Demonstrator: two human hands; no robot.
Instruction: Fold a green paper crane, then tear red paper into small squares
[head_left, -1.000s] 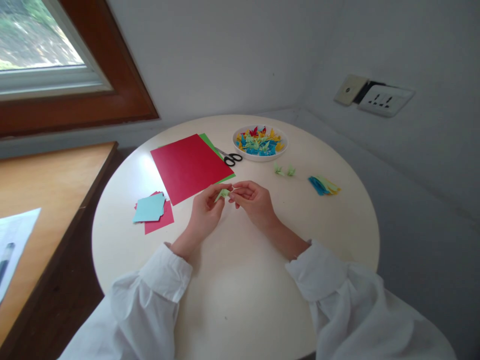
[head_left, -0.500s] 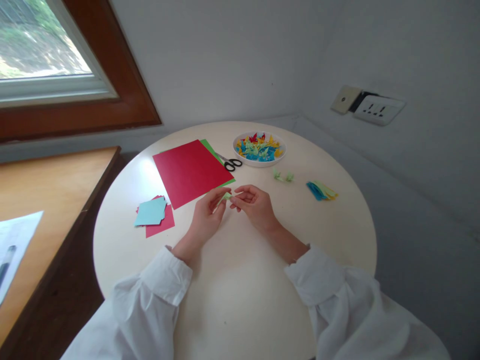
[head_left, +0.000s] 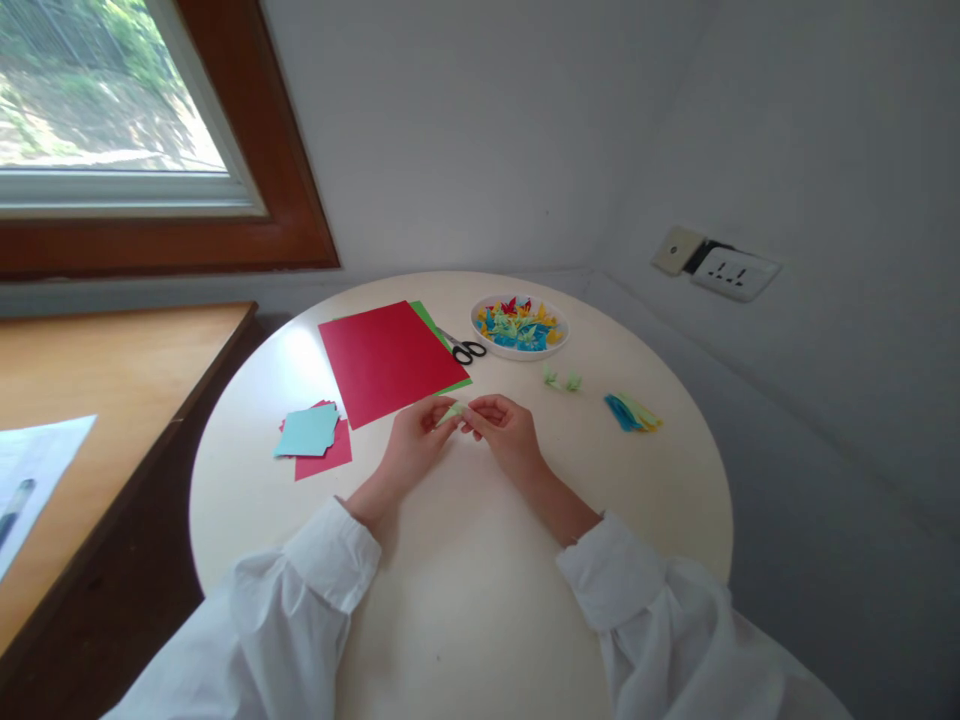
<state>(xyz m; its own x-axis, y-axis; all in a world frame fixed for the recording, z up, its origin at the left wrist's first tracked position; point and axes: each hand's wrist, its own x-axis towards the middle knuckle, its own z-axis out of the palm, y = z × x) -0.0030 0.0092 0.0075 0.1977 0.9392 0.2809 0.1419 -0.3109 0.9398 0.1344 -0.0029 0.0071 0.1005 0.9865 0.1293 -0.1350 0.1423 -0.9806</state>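
Note:
Between my hands is a small piece of folded light-green paper (head_left: 451,412), partly covered by my fingers. My left hand (head_left: 421,430) pinches it from the left, thumb toward me. On its other side my right hand (head_left: 504,428) is closed, with thumb and fingertips on the paper's edge. Both hands hover over the white round table, just in front of the red paper sheet (head_left: 394,360). Beyond my right hand lie two small light-green folded paper pieces (head_left: 562,381).
Black-handled scissors (head_left: 466,350) rest by the red sheet, near a white dish (head_left: 520,356) of colourful folded paper. Left lie blue and red paper squares (head_left: 307,432); right, blue and yellow strips (head_left: 632,413). A wooden desk (head_left: 135,370) adjoins at left.
The view has tilted up a little, so everything sits lower in the picture. My fingertips have shifted slightly on the green paper, which both hands still hold.

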